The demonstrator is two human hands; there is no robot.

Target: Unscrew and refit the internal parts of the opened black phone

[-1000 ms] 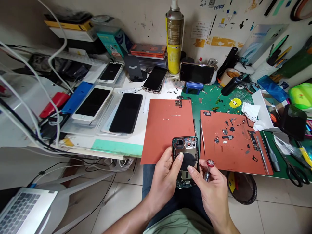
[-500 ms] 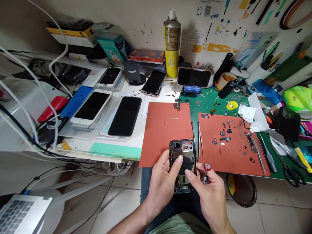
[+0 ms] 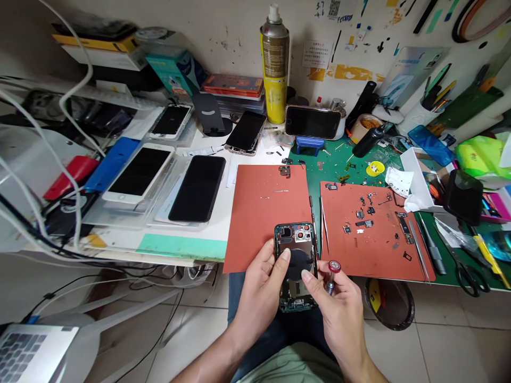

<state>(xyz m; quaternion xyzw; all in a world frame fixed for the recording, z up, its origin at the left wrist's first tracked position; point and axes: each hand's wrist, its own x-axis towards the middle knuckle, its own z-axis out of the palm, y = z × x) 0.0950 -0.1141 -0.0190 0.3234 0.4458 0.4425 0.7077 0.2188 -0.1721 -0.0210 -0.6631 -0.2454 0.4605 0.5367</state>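
An opened phone housing point(image 3: 296, 242) with its inside facing up is held over my lap, in front of the mat's near edge. My left hand point(image 3: 261, 284) is closed around its left side, thumb lying on the inner face. On the right side, my right hand point(image 3: 339, 308) grips the housing's edge with the thumb across it. That same hand also carries a small screwdriver with a red cap point(image 3: 334, 267), cap upward, between its fingers. Beyond the housing lies a red-brown mat point(image 3: 263, 223) with a few tiny parts and a small metal piece near its far edge.
A second red-brown mat point(image 3: 383, 260) on the right bears several small phone parts. Tweezers point(image 3: 324, 229) lie between the mats; scissors point(image 3: 471, 276) sit farther right. A black phone point(image 3: 197, 189) and a white phone point(image 3: 139, 173) rest at left. A spray can point(image 3: 274, 69) stands behind.
The camera view has shifted slightly, so the bench appears a little farther left and higher. Both hands keep their hold on the phone housing, with the screwdriver still in the right.
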